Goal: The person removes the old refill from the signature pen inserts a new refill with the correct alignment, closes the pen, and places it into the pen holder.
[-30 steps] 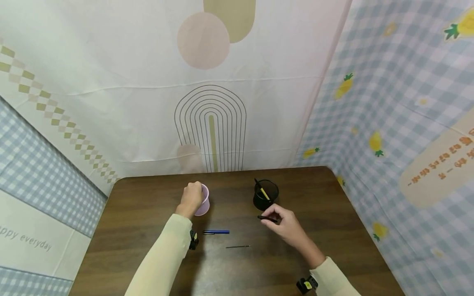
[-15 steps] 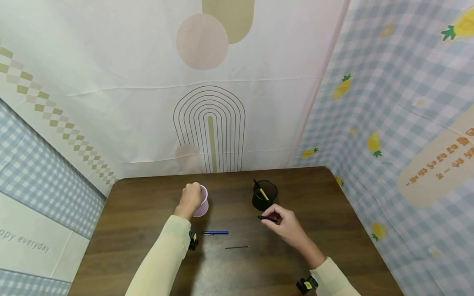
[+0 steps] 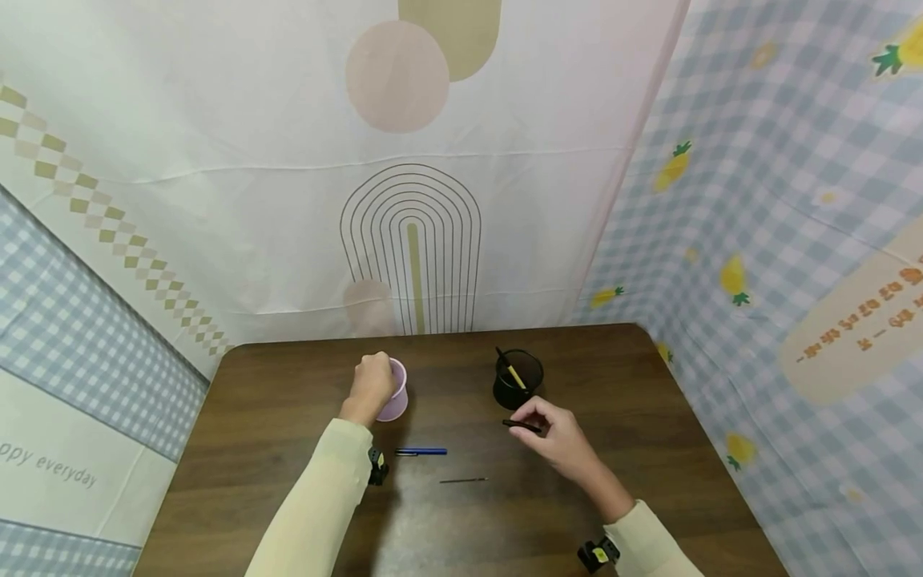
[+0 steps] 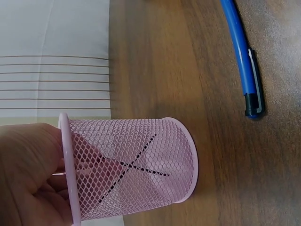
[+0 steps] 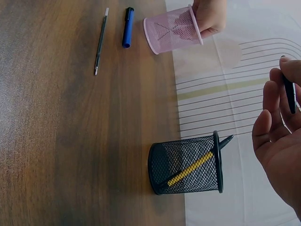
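Observation:
My left hand (image 3: 373, 386) reaches into the mouth of a pink mesh pen cup (image 4: 131, 165), its fingers bent inside the rim. Dark dashed lines cross in an X behind the mesh; I cannot tell whether the fingers hold anything. Between thumb and fingers, my right hand (image 3: 558, 437) pinches a black pen (image 5: 289, 94), lifted near the black mesh pen cup (image 5: 186, 165). That cup stands upright and holds a black-and-yellow pencil (image 5: 193, 169) leaning past its rim. A blue pen (image 3: 421, 452) with a black clip lies between the hands, and a thin pen refill (image 3: 464, 480) lies nearer me.
Everything stands on a dark brown wooden table (image 3: 288, 481). A white printed cloth (image 3: 252, 240) hangs behind its far edge, and blue checked cloth (image 3: 757, 200) covers the right side.
The view shifts slightly with the head. Both hands keep their places, the left in the pink cup and the right pinching the black pen.

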A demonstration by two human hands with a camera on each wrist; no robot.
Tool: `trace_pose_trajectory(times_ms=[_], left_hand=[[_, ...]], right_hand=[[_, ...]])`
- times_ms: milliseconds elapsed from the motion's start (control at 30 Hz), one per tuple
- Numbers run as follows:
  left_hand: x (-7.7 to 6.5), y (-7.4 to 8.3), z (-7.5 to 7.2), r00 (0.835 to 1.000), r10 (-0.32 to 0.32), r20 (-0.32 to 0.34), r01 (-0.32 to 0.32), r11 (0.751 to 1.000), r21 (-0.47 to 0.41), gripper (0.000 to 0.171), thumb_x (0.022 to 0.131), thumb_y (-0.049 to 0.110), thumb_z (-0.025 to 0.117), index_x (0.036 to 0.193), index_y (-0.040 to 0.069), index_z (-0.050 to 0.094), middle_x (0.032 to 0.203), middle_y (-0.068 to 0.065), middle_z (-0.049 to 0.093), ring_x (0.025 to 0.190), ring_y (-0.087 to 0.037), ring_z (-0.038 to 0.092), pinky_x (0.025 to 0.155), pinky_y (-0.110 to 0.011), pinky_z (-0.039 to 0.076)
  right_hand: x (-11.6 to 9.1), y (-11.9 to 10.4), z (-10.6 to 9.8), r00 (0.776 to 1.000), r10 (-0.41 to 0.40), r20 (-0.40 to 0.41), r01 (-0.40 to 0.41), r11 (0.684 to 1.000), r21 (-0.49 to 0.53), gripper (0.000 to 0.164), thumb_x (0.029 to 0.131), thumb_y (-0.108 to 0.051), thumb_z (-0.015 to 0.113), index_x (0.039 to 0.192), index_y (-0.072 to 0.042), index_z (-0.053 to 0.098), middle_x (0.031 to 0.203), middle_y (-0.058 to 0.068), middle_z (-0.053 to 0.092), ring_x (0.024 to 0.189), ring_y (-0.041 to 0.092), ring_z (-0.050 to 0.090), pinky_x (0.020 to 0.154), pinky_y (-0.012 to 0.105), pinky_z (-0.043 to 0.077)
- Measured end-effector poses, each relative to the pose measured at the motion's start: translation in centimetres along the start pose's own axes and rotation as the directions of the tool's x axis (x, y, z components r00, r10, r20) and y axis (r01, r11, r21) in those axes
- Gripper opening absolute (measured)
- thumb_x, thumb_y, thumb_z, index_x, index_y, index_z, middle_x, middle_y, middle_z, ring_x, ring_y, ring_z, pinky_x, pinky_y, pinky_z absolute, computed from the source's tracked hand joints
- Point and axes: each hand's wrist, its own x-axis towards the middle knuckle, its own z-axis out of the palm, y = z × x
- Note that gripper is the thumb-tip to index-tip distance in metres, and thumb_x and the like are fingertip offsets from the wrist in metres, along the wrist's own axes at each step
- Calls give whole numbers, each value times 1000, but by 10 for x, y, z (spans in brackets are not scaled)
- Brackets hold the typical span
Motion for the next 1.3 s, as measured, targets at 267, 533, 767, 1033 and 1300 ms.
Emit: trace_pose_trajectory(times_ms=[267, 533, 767, 1033, 1300], left_hand=[[-5, -1, -1, 1000, 8, -10, -9, 1000, -30, 9, 86, 4, 65, 79, -2, 68, 90, -26, 73, 84, -42, 74, 73, -52, 61], [-11, 0, -5, 995, 67, -76, -70, 997, -32, 36, 85, 5, 64, 55, 12, 46, 73, -17, 68, 72, -36, 70, 66, -52, 58], [-19, -1, -10, 973, 142, -184, -151, 988, -38, 19, 86, 3, 61, 69, 5, 56, 74, -20, 67, 70, -43, 68, 64, -56, 56], [-29, 6, -23, 947, 192, -259, -214, 975, -59, 9, 89, 4, 64, 81, 3, 60, 74, -13, 66, 69, -38, 65, 65, -53, 55], [-39, 14, -35, 919, 261, -295, -283, 958, -34, 6, 92, 4, 65, 94, -1, 67, 85, -15, 73, 77, -37, 72, 68, -50, 59]], right_hand=[[0, 3, 0, 1000, 5, 0, -5, 1000, -3, 16, 88, 1, 77, 100, -6, 69, 93, 7, 71, 77, 4, 58, 66, 22, 52], [1, 2, -2, 1000, 4, -9, -4, 1000, -3, 16, 88, 2, 77, 100, -5, 69, 93, 8, 71, 77, 5, 60, 66, 23, 53], [1, 0, -3, 1000, 7, -9, -7, 1000, -5, 16, 87, 2, 78, 100, -3, 69, 94, 10, 72, 78, 5, 61, 67, 23, 54], [2, -2, -3, 1000, 8, -19, -8, 1000, 0, 17, 86, 4, 78, 99, -3, 69, 93, 10, 72, 76, 5, 60, 65, 22, 53], [5, -6, -4, 1000, -19, -8, 19, 1000, -2, 16, 87, 3, 77, 100, -3, 69, 93, 10, 72, 75, 7, 60, 65, 23, 53]])
